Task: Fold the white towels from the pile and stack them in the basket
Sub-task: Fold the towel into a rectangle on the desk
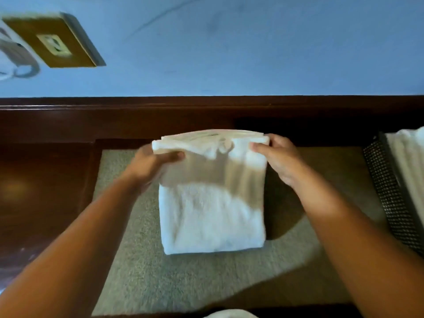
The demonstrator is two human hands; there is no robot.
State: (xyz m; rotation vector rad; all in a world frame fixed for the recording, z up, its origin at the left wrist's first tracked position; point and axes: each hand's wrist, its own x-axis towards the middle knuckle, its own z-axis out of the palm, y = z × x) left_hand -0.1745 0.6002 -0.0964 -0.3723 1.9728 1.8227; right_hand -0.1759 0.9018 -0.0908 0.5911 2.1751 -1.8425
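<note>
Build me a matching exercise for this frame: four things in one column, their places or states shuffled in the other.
1 white towel
2 basket
3 wall socket
4 mat

A on the blue wall, upper left
B beneath the towel
C at the right edge, black mesh
D pinched by left hand and right hand

Pairs: 1-D, 2-C, 3-A, 4-B

White towel point(212, 216); black mesh basket point(387, 191); grey mat point(142, 271).

This looks like a room in a home: blue wall point(229, 42), plug socket point(55, 45), dark wooden tabletop point(46, 191), and white towels point(410, 161) in a basket point(385, 191).
</note>
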